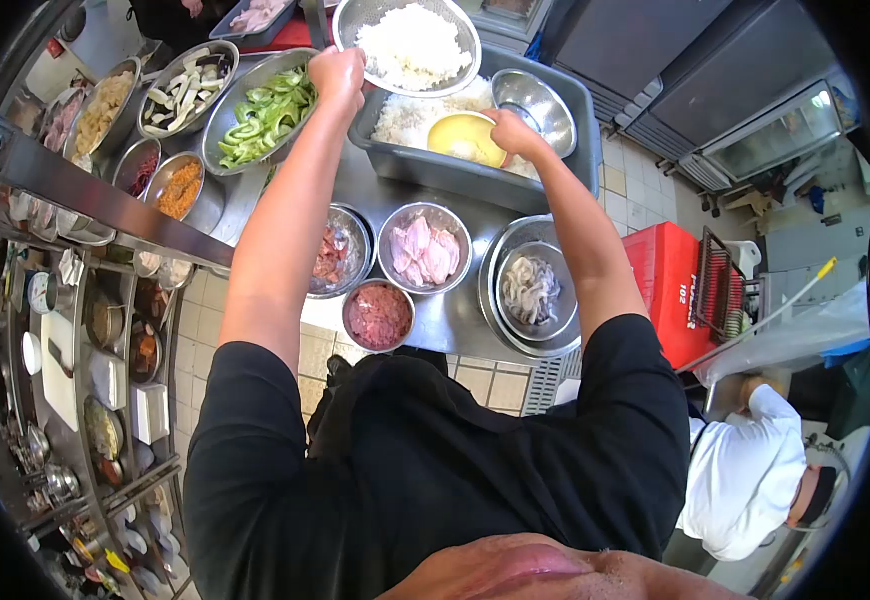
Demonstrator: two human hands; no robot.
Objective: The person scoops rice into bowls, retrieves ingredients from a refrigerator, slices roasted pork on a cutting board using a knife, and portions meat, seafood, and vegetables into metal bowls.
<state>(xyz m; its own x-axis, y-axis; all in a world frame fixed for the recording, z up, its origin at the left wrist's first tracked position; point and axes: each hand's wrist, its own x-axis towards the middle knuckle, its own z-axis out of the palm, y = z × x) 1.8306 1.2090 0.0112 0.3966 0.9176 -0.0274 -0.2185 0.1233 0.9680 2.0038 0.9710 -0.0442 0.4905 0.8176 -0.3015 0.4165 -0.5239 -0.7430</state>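
My left hand (338,78) is closed at the left rim of a metal colander (347,22) heaped with white rice (411,46). The colander is over the back left part of a grey tub (425,168). Inside that tub lies more rice (405,118). With my right hand (513,134) I grip the rim of a yellow bowl (465,138), which rests low over the rice in the tub. An empty metal bowl (535,110) leans in the tub's right side, just beyond my right hand.
Nearer me are bowls of pale meat (425,250), minced meat (379,315) and greyish strips (529,290). To the left stand green peppers (267,118), eggplant (191,92) and shredded orange food (180,190). A red box (661,295) is at right; a co-worker in white (750,475) bends beyond it.
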